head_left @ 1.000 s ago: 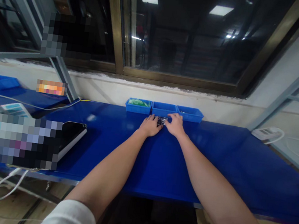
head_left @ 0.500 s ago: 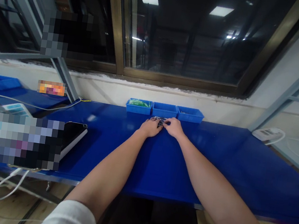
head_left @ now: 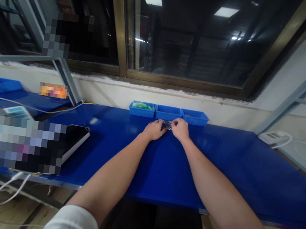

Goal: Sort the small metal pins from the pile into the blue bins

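A small heap of thin, shiny metal and dark pieces [head_left: 166,124] lies on the blue table, just in front of the middle blue bin [head_left: 168,112]. At the left side of the heap, my left hand [head_left: 154,129] rests with its fingers over the pieces. My right hand [head_left: 180,128] is at the heap's right side, its thumb and fingers pinched together; whatever is between them is too small to make out. Both hands are close together, with the pieces showing in the gap between them.
The left bin [head_left: 142,109] holds green packaging; the right bin [head_left: 194,117] has small items. A dark device [head_left: 77,134] lies at left near white cables. A white power strip [head_left: 275,137] sits at the right by a metal frame.
My right hand has shifted slightly right, away from my left hand, and more of the heap shows between them. My left hand has barely moved.
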Available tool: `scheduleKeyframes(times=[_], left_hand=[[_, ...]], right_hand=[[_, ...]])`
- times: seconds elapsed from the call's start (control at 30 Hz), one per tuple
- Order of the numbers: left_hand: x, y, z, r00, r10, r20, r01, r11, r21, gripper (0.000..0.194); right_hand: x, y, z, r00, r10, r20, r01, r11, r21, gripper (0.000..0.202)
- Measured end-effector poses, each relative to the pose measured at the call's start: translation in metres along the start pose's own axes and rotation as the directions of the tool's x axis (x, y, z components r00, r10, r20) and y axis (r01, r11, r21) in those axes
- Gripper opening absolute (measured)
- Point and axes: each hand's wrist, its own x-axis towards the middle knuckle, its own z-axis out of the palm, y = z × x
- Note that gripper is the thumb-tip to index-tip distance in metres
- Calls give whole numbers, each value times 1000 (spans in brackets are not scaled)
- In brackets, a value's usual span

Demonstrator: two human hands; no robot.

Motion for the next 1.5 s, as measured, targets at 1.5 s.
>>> scheduleKeyframes(times=[1.5], left_hand=[[0,0,-7,964,-106,-245,98,994,-46,37]], right_hand=[[12,27,-23,955,185,-234,-184,983,23,43]])
